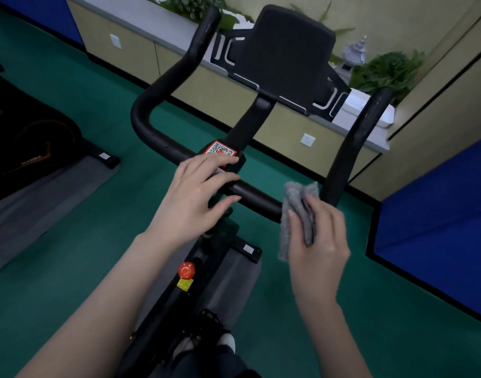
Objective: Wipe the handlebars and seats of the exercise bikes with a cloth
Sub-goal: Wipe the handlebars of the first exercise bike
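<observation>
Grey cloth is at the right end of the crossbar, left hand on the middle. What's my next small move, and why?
Probably slide the grey cloth with the right hand round the bend and up the right handlebar horn; it sits right beside that bend, while the left hand rests on the crossbar.

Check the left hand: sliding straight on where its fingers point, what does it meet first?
Likely the grey cloth, held by the right hand at the handlebar. The left hand points rightward along the bar's bare stretch; depth is unclear, so it might pass above.
</observation>
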The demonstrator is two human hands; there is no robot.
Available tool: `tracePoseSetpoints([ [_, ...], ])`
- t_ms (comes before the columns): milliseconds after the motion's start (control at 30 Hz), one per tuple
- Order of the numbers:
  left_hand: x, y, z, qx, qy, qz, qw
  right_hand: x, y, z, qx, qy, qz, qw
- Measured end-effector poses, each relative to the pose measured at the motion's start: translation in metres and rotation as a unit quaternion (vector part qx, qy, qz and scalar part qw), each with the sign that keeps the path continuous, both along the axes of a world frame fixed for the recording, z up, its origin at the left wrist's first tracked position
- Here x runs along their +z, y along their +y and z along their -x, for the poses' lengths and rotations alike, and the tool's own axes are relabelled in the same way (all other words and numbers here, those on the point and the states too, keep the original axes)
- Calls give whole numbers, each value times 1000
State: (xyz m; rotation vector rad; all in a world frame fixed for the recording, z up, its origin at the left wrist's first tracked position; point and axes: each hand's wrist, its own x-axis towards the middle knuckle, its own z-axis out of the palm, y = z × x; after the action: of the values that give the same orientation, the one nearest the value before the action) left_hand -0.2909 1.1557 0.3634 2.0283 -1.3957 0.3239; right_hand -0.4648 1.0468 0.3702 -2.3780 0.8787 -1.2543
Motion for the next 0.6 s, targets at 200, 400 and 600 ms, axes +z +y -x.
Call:
tracePoseSetpoints([
  [200, 0, 2, 2, -4, 32, 1, 999, -2, 7, 4, -53, -56, -128, 989],
  [400, 1, 4, 0, -19, 21, -10, 1000, -3, 22, 1, -129, -114, -261, 950],
  [600, -1, 8, -4, -46, 17, -18, 999, -6, 54, -11, -147, -170, -284, 932],
])
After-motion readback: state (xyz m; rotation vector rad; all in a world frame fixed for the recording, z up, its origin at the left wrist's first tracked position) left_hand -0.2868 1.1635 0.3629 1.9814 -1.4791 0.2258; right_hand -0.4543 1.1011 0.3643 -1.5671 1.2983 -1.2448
